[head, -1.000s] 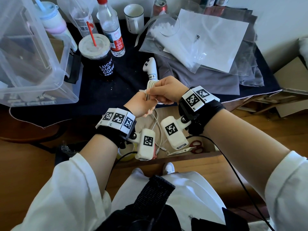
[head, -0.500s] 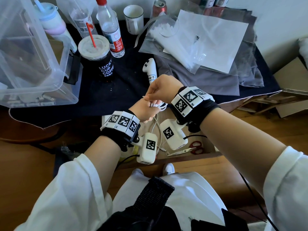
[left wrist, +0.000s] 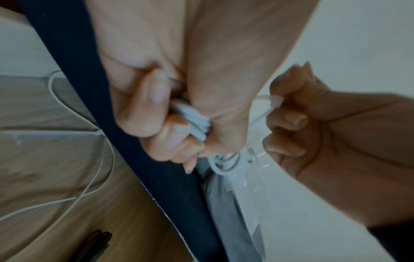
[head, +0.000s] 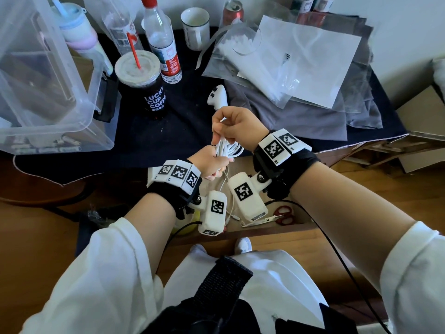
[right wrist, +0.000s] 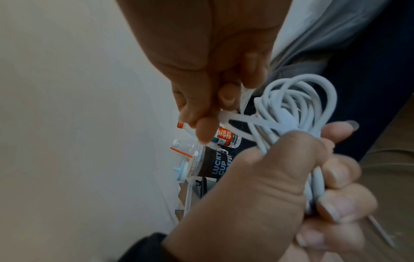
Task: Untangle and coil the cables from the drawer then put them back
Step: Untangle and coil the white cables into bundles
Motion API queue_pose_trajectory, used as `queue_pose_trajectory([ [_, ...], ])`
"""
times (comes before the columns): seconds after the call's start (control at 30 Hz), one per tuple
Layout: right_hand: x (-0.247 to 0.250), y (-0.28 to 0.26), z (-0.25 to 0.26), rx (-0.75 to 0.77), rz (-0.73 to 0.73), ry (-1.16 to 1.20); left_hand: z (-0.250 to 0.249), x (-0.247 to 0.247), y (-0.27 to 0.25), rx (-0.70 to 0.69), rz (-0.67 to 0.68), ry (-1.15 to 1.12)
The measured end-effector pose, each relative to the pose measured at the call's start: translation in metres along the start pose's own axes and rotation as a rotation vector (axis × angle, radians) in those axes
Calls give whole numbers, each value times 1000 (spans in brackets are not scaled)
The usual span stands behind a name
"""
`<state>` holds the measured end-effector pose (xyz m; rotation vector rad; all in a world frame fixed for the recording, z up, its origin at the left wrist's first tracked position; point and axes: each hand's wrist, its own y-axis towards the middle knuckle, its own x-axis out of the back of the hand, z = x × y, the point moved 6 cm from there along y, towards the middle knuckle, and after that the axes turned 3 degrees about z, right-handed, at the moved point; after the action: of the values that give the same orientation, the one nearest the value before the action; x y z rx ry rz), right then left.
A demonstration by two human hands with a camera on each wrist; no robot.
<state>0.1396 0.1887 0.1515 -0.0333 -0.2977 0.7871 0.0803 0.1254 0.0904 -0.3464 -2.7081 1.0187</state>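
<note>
A white cable coil point(head: 228, 148) is bunched in my left hand point(head: 216, 162), which grips it in a fist over the open drawer point(head: 265, 230). In the right wrist view the coil's loops point(right wrist: 298, 99) stick out above the left hand point(right wrist: 291, 177). My right hand point(head: 218, 131) is just above the bundle and pinches a white strand point(right wrist: 233, 116) that leads out of it. In the left wrist view the right hand point(left wrist: 280, 113) pinches that strand point(left wrist: 272, 100) beside the left hand point(left wrist: 179, 131). A thin white cable point(head: 225, 186) trails from below my left hand into the drawer.
Red-handled scissors point(head: 281, 214) lie in the drawer. On the dark tablecloth point(head: 192, 121) stand a coffee cup point(head: 142, 85), bottles point(head: 161, 42), a mug point(head: 195, 27) and a clear bin point(head: 48, 88); a white controller point(head: 216, 95) lies just beyond my hands. Plastic bags point(head: 301, 61) are piled at the right.
My left hand has dropped slightly toward the drawer with the coil. My right hand went round over it and now lifts the strand above the bundle.
</note>
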Motion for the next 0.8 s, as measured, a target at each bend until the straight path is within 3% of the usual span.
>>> queue_pose_trajectory([
  [0.1, -5, -1, -1, 9, 7, 7, 5, 1, 6, 56, -28, 36],
  [0.2, -7, -3, 1, 17, 38, 84, 16, 12, 6, 215, -116, 114],
  [0.37, -2, -9, -8, -28, 73, 91, 25, 33, 5, 179, -128, -21],
  [0.63, 25, -8, -29, -103, 4, 106, 32, 40, 3, 126, -32, -524],
  [0.8, 29, -7, -35, -135, -44, -90, 17, 34, -2, 59, 12, -784],
])
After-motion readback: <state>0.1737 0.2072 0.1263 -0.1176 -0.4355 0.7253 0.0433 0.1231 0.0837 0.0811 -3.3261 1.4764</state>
